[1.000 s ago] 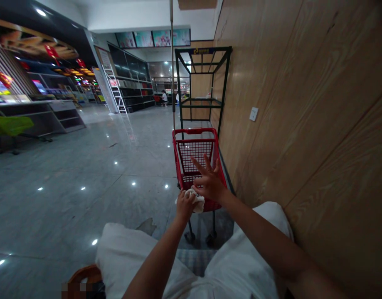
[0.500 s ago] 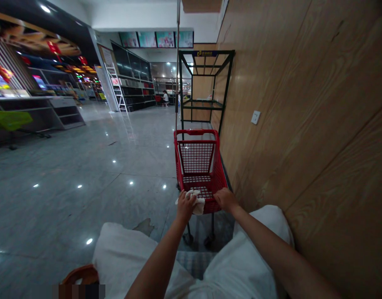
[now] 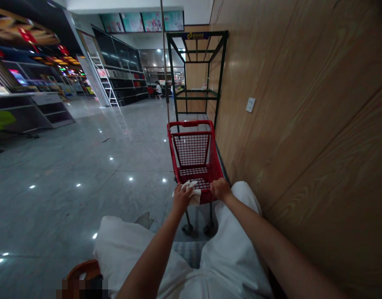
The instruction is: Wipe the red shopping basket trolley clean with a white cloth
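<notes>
White cloth (image 3: pixel 195 197) under the left hand (image 3: pixel 181 196) partly hides the red cart (image 3: pixel 215 166).

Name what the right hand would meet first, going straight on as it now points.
The right hand would meet the red cart's near rim first: it is curled over it. Beyond, probably the cart's mesh interior, though depth is unclear.
</notes>
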A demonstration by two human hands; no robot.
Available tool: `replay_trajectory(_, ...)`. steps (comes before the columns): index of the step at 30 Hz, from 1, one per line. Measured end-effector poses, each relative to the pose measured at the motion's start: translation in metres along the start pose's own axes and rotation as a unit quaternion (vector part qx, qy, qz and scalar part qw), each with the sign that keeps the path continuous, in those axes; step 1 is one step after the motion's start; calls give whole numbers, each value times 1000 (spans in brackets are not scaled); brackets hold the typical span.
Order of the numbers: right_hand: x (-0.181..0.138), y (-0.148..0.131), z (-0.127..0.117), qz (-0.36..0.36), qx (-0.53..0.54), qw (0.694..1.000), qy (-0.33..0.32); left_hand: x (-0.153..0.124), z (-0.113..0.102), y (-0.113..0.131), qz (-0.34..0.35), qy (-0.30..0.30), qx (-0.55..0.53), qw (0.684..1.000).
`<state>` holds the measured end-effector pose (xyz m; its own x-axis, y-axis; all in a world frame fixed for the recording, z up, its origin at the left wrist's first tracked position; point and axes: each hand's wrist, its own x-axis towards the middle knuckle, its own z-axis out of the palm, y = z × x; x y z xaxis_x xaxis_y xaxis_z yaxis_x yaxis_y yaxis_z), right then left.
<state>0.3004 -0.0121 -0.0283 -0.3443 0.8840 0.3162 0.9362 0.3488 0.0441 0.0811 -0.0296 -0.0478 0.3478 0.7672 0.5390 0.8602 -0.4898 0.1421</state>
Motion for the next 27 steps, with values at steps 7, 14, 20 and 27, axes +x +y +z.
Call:
replay_trajectory(7, 49, -3, -10, -34, -1, 994, -102, 39, -5, -40, -1, -81, -17, 997)
replay_trajectory(14, 90, 1, -6, -110, 28, 985, -130, 82, -36, -46, -92, 74, -133, 984)
replay_trajectory(20, 113, -3, 18, -99, 97, 987, -87, 112, -8, -33, -142, 85, -71, 984)
replay_trajectory(27, 134, 6, 36, -124, 192, 973, -13, 111, 20, -55, -62, -224, -25, 972)
